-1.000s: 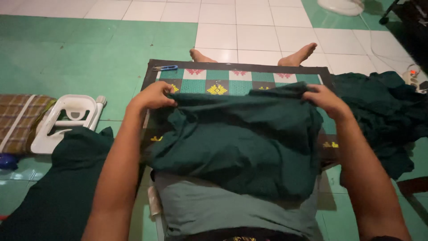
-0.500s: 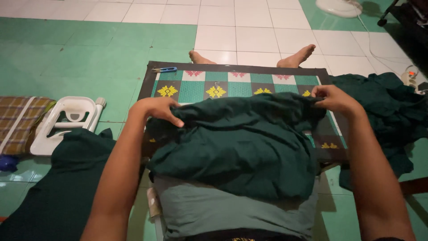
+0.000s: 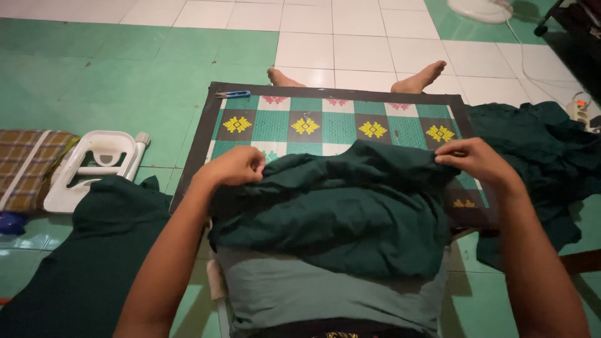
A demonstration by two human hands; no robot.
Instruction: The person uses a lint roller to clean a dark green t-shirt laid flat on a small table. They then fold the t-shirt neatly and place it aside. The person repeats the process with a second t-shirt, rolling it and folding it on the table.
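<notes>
A dark green cloth (image 3: 338, 213) lies bunched over my lap and onto a patterned board (image 3: 338, 122) with green, black and white squares and yellow motifs. My left hand (image 3: 235, 166) is closed on the cloth's left upper edge. My right hand (image 3: 472, 159) pinches the cloth's right upper edge between thumb and fingers. Both hands hold the edge just above the board. My two bare feet (image 3: 422, 75) stick out past the board's far side.
A small blue-handled cutter (image 3: 233, 94) lies on the board's far left corner. More dark green cloth is heaped at the right (image 3: 544, 163) and lower left (image 3: 87, 250). A white plastic stool (image 3: 94, 166) and a plaid cushion (image 3: 25, 166) lie at left. A white fan base (image 3: 479, 9) stands at the far edge.
Both hands have drawn the cloth's top edge back toward me, uncovering more of the patterned board. The hands are now lower and nearer my body.
</notes>
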